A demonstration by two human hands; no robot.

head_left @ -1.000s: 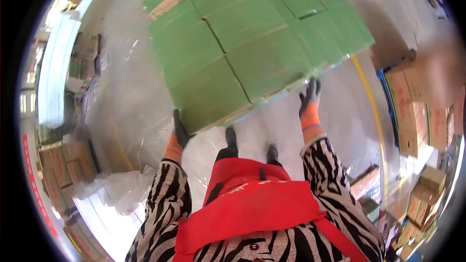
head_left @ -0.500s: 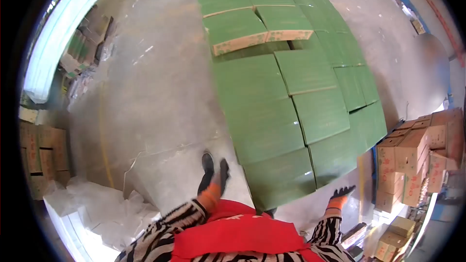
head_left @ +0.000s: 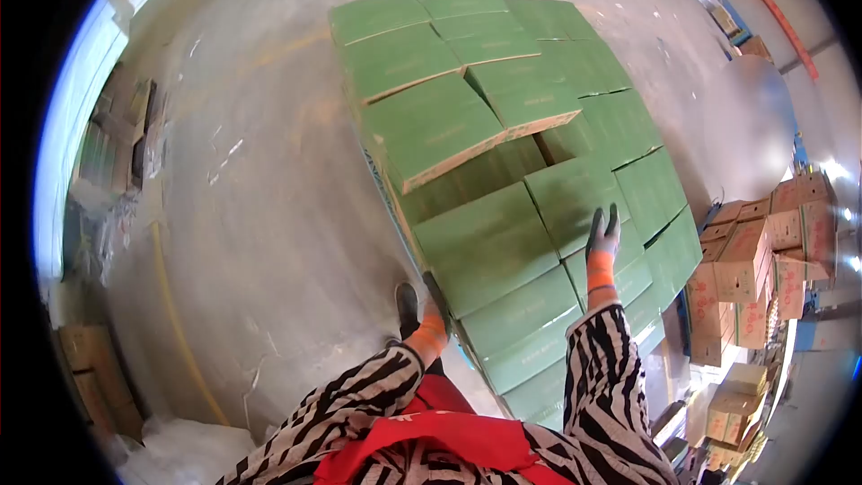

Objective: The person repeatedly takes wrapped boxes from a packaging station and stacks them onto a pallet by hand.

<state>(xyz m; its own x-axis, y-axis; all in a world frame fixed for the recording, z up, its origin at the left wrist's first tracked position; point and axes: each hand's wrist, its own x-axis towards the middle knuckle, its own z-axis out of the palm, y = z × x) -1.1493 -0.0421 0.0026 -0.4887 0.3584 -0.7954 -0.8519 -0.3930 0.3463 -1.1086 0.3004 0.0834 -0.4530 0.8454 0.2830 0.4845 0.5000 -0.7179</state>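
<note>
Green cartons point(head_left: 485, 238) lie in a large stack, with a gap between a raised row at the far side and the nearer ones. My right hand point(head_left: 602, 232), in a grey and orange glove, is over the near cartons, fingers apart and holding nothing; whether it touches them I cannot tell. My left hand point(head_left: 435, 313) is beside the stack's near left edge, by my shoe point(head_left: 407, 305). Its fingers look stretched out, with nothing in them.
Brown cartons point(head_left: 747, 260) are piled on the right, with smaller boxes point(head_left: 734, 404) nearer me. A blurred shape point(head_left: 750, 130) stands beyond them. Clear plastic wrap point(head_left: 189, 454) lies at the lower left. More cartons point(head_left: 99, 368) stand at the left edge, and a yellow line point(head_left: 180, 323) crosses the floor.
My right hand has moved from the stack's near edge to over its top. My left hand has come to the left edge. More of the stack's far part shows than one second ago.
</note>
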